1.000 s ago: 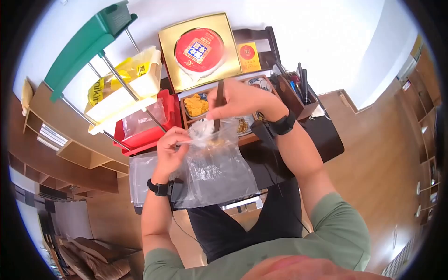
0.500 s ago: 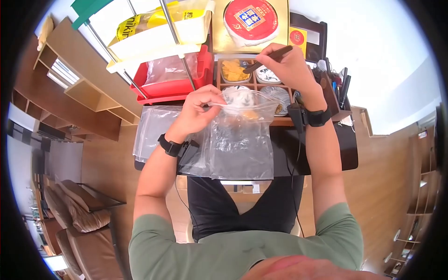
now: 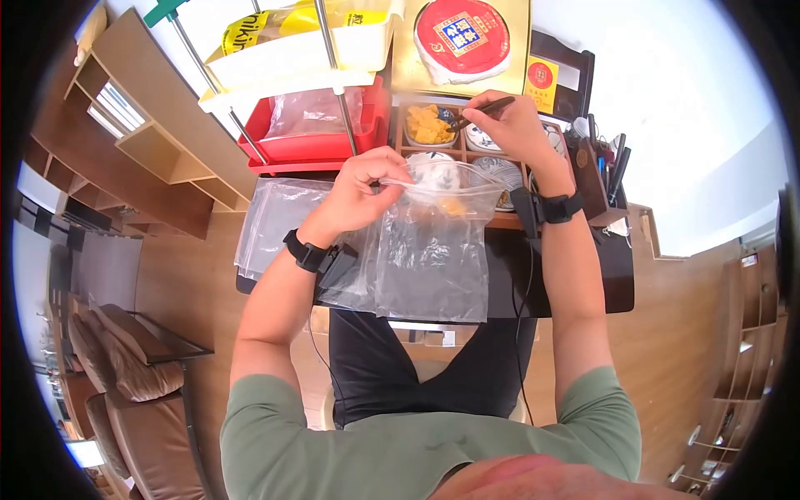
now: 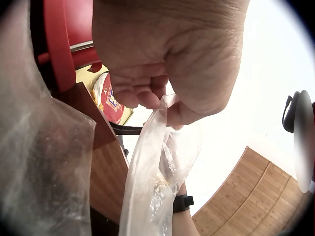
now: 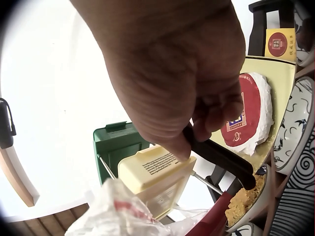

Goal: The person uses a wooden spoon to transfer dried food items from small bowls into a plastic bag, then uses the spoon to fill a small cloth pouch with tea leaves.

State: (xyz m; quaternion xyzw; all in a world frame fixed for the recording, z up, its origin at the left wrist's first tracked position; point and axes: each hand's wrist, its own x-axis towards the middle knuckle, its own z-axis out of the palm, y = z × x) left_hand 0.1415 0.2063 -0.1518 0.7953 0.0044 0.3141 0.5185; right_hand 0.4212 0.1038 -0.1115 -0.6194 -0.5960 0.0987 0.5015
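My left hand [image 3: 367, 187] pinches the rim of a clear zip bag [image 3: 433, 275], its mouth parted and the lower part lying over the table's front edge. A small orange-yellow patch shows through the bag near its mouth. With my right hand [image 3: 518, 129] I grip a slim dark-brown tool with a bent tip [image 5: 226, 164]. That tip is at the orange-yellow pieces [image 5: 246, 199] in a bowl, which sits in the back left compartment of a wooden divided box [image 3: 404, 152]. Patterned bowls [image 3: 500, 171] fill other compartments, partly behind the bag.
More clear bags [image 3: 279, 225] lie on the dark table at left. Behind them stands a rack with a red tray [image 3: 312, 148] and a cream tray [image 3: 292, 62]. A gold box [image 3: 408, 71] with a red-wrapped disc is at the back, a pen holder [image 3: 596, 196] at right.
My right hand has moved from above the bag's mouth to the bowl of orange-yellow pieces, with the dark tool. My left hand keeps its hold on the bag. The head view has shifted.
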